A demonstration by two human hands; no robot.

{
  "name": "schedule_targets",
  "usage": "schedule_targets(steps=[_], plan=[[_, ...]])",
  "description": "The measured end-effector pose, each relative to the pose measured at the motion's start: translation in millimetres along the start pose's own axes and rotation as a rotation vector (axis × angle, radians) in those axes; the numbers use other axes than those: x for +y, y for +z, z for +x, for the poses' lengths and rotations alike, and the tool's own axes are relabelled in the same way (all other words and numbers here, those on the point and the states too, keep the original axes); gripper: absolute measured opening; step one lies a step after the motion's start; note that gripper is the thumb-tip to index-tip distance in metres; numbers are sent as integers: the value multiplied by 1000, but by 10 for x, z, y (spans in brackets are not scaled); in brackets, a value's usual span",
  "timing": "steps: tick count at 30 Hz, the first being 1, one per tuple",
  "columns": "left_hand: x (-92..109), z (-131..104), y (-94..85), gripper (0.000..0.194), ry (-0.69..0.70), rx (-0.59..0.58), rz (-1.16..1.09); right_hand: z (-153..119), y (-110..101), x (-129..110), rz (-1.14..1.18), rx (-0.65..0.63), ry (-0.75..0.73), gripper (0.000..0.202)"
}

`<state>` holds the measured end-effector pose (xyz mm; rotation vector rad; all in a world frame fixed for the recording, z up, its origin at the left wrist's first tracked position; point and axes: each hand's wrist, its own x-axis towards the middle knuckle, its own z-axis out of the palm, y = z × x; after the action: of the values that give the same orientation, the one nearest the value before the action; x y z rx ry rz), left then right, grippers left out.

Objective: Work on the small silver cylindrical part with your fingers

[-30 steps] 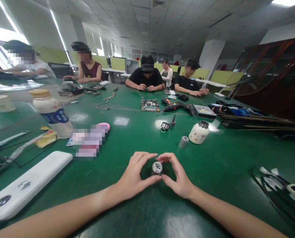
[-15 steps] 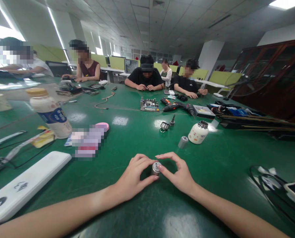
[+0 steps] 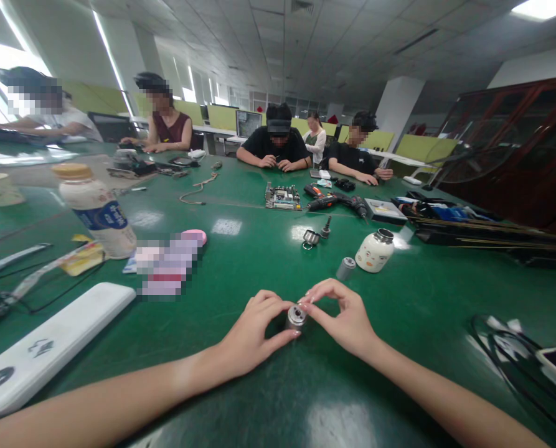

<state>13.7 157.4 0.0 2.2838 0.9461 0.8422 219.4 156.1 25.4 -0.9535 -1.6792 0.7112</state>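
A small silver metal cylinder [image 3: 296,318] stands upright on the green table, a dark hole in its top face. My left hand [image 3: 255,330] is closed around it, fingers behind and thumb at the front. Just above the cylinder's right rim, my right hand [image 3: 345,317] has thumb and fingertips pinched together; whatever may be between them is too small to make out. Farther back stands a second metal cylinder [image 3: 346,268], beside a white bottle [image 3: 375,251] without a lid. A metal cap with a ring [image 3: 310,239] and a dark metal fitting [image 3: 325,227] lie beyond.
At left are a white power bank [image 3: 56,348], a drink bottle [image 3: 98,214] and a pink-edged phone-like item [image 3: 177,264]. Dark cables [image 3: 497,348] lie at right. Farther off are a circuit board [image 3: 282,197], power drills [image 3: 336,202] and several people seated around the table.
My right thumb has come off the cylinder's top, uncovering the hole. The right fingertips have drawn together into a pinch at the rim. My left hand keeps its hold.
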Motion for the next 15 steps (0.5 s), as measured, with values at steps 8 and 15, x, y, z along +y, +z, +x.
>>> schedule_targets(steps=[8, 15], plan=[[6, 6, -12, 30, -17, -18, -16, -141, -360, 321, -176, -139, 165, 16], [28, 3, -10, 30, -25, -17, 4, -254, -395, 414, -281, -223, 134, 9]])
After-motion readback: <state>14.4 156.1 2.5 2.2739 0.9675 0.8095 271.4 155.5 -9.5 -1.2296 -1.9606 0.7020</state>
